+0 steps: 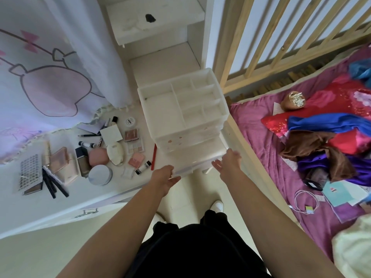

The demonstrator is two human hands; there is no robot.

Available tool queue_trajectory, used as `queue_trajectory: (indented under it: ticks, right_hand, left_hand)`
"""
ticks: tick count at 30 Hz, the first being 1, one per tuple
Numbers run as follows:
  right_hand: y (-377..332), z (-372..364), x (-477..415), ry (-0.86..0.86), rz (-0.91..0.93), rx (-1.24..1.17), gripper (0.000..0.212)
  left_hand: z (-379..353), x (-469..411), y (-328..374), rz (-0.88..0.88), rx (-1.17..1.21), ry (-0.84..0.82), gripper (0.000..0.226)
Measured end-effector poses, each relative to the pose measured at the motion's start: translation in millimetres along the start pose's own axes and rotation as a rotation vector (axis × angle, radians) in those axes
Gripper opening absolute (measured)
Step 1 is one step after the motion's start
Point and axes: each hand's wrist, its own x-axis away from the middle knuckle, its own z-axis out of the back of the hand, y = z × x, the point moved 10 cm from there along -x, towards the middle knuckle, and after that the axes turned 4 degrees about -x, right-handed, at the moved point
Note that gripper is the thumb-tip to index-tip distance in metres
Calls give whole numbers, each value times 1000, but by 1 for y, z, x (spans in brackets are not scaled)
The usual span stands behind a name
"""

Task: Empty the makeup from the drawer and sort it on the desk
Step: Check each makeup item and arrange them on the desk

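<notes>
Left hand (167,178) pinching front left corner of translucent white plastic bottom drawer (200,155), thumb under lip. Right hand (227,160) released, fingers straight, hovering just beside drawer's right front corner. Drawer standing pulled out at front edge of white tabletop (120,189).

White plastic compartmented organizer (180,109) holding three drawers. One red pencil (153,156) lying just beside organizer's left side.

Makeup spreading leftward:
- one pink round compact (98,155)
- one white oval case (116,153)
- two black-capped white tubes (143,167)

Purple-sheeted bed (261,137) crowding right side.

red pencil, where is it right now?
Head view, left of centre: the red pencil lies on the desk, between the white drawer organizer and a small white tube.
</notes>
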Motion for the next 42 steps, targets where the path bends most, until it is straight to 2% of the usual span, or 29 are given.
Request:
queue_trajectory:
  ticks: [3,5,6,8,10,12,15,18,19,21,26,30,31,33,35,39,41,42]
  right_hand:
    - [-11,-35,-2,-146,42,49,42]
    - [-12,-57,5,-251,22,-15,39]
    - [-13,-68,8,-301,11,-52,35]
    - [-15,-81,9,-365,-3,-103,28]
    - [-14,-84,3,-379,-11,-113,26]
    - [-14,-82,-1,-388,-14,-76,20]
    - [-7,-71,-1,-361,-61,65,23]
    - [14,-56,4,-304,-120,482,10]
    - [23,-56,5,-324,-132,599,4]
    - [40,-64,10,-382,-141,774,9]
    - [87,-110,40,-573,-122,1023,12]
    - [118,-168,75,-703,-12,1112,27]
    - [124,-184,83,-727,25,1122,31]
    - [135,-213,98,-766,117,1169,36]
    - [145,-239,110,-772,214,1214,41]
    - [176,-288,121,-649,374,1295,41]
    - [196,-311,119,-618,463,1372,49]
    - [210,-323,121,-613,491,1425,45]
  left_hand:
    - [-7,2,20,-21,361,7,20]
    - [-15,3,39,-26,613,-38,35]
    - [-20,2,48,-13,695,-94,53]
    - [-27,0,62,7,762,-191,84]
    - [-29,1,67,4,724,-230,90]
    - [-28,8,68,-15,647,-230,87]
    - [-24,22,64,-51,503,-204,82]
    - [-5,31,63,-123,267,-127,78]
    - [6,34,63,-150,197,-92,77]
    - [33,43,63,-195,93,-14,76]
    - [112,72,72,-297,-141,206,77]
    - [184,65,96,-383,-511,377,111]
    - [201,58,102,-387,-637,408,109]
    - [229,44,107,-366,-898,449,92]
    - [253,33,118,-400,-1047,447,82]
    - [304,12,141,-483,-1176,377,89]
    - [328,1,153,-523,-1264,374,100]
    - [343,-4,157,-527,-1293,371,106]
